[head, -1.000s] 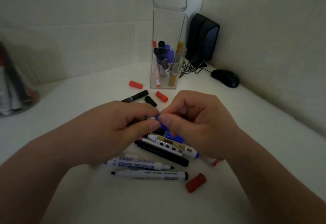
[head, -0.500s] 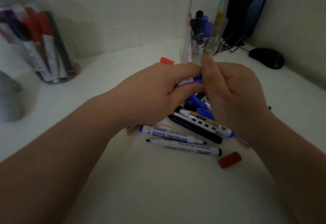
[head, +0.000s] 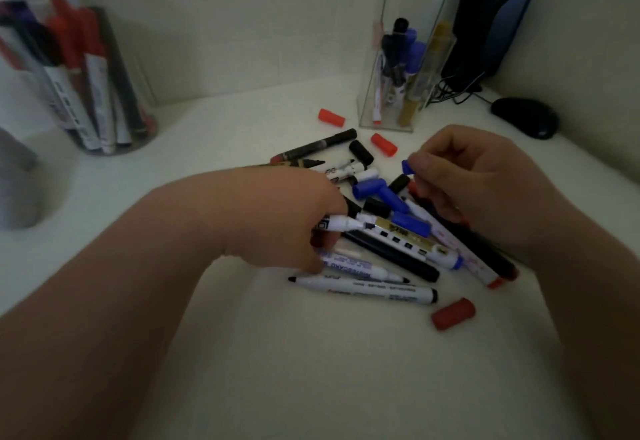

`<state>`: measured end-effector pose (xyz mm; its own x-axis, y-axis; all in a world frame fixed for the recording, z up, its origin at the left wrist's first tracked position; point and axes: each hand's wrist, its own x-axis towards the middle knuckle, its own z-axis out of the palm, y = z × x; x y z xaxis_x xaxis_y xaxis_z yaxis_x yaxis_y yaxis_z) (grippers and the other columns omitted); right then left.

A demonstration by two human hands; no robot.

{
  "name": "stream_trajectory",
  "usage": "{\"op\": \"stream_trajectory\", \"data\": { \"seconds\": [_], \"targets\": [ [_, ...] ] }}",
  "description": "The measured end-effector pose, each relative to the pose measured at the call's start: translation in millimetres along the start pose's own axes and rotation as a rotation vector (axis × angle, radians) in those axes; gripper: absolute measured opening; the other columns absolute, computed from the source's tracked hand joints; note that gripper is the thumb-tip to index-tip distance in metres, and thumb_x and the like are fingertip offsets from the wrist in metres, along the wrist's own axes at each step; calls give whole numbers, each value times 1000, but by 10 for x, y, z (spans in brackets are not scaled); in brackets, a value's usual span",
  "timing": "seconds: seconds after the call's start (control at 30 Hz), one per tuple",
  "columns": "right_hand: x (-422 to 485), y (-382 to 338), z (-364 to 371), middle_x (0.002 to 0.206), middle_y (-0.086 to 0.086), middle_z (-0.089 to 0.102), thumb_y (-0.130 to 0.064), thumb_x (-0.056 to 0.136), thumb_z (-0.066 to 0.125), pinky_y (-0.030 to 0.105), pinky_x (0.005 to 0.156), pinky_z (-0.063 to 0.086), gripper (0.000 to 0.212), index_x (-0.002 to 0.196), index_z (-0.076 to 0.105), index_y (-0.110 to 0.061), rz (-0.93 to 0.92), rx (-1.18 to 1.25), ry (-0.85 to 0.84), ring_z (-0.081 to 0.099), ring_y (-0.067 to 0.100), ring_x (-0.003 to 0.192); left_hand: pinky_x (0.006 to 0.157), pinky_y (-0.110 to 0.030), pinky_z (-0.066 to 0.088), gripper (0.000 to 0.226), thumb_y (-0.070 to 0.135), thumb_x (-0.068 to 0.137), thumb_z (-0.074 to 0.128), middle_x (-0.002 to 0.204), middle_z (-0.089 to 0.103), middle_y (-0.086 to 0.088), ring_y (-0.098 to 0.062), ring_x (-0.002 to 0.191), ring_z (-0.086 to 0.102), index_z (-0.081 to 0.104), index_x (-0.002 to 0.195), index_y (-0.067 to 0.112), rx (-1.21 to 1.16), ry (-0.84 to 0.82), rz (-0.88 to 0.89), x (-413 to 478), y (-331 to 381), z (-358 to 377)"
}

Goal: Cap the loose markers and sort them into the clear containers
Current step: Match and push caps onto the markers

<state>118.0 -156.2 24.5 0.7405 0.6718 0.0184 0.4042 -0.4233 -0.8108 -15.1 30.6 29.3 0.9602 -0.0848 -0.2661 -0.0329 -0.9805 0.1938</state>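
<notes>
White desk (head: 311, 370) bore our marker-filled jar (head: 148, 126) and tall box (head: 369, 93), our left hand (head: 287, 218) gripped a marker (head: 341, 223), right hand (head: 478, 183) pinched a cap (head: 408, 166).

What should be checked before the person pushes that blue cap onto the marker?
1. Right hand pinches blue cap: ok.
2. Left hand grips uncapped marker: ok.
3. Cap lined up with the marker tip: not ok, they are apart.
4. Cap colour matches the ink: cannot tell, the tip just looks dark.
5. Room in tall clear container: ok, space shows beside its markers.
</notes>
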Motion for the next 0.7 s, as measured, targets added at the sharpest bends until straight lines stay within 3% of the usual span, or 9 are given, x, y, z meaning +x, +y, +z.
{"op": "stream_trajectory", "data": {
  "seconds": [0.13, 0.23, 0.37, 0.47, 0.53, 0.6, 0.7],
  "targets": [
    [12, 43, 12, 72, -2, 71, -33, 93, 64, 23, 57, 44, 10, 91, 66, -23, -27, -64, -27, 58, 3, 53, 83, -32, 53, 41, 42, 90, 68, 82, 53, 14, -9, 83, 59, 34, 68, 39, 31, -17, 6, 65, 30, 54],
    [11, 55, -34, 72, -1, 72, -32, 92, 65, 21, 54, 45, 10, 91, 66, -22, -38, -31, -15, 59, 5, 53, 81, -34, 55, 24, 43, 90, 63, 85, 60, 12, -7, 80, 61, 47, 73, 39, 11, 27, 39, 88, -20, 115],
    [77, 141, -282, 72, 8, 69, -15, 95, 64, 27, 46, 42, 11, 85, 65, -19, -93, 243, 166, 55, 21, 56, 73, -22, 48, 11, 45, 87, 65, 86, 61, 18, 1, 80, 58, 60, 86, 36, -97, 84, 74, 45, -190, 73],
    [160, 276, -554, 67, 9, 62, -2, 94, 58, 24, 44, 32, 21, 81, 63, -18, -49, 549, 359, 49, 21, 57, 64, -19, 45, 8, 47, 82, 69, 82, 63, 24, 0, 77, 61, 64, 84, 41, -219, 169, 70, -7, -307, -35],
    [200, 353, -670, 66, 8, 57, -1, 94, 54, 24, 45, 26, 26, 79, 63, -20, -10, 594, 438, 45, 19, 55, 60, -18, 46, 7, 49, 81, 67, 78, 65, 20, -4, 72, 62, 67, 88, 48, -289, 238, 47, -9, -349, -77],
    [227, 425, -706, 65, 9, 53, -4, 96, 56, 23, 44, 27, 28, 77, 66, -22, 6, 558, 436, 43, 18, 53, 57, -18, 49, 9, 45, 84, 68, 74, 66, 17, -7, 65, 63, 68, 91, 49, -378, 287, 42, 16, -361, -81],
    [219, 418, -601, 65, 9, 57, 0, 93, 61, 23, 42, 35, 16, 87, 68, -13, -25, 544, 287, 48, 19, 52, 56, -25, 50, 12, 45, 85, 63, 67, 67, 8, -9, 55, 61, 72, 93, 43, -538, 339, 43, 56, -318, -42]
  ]
}}
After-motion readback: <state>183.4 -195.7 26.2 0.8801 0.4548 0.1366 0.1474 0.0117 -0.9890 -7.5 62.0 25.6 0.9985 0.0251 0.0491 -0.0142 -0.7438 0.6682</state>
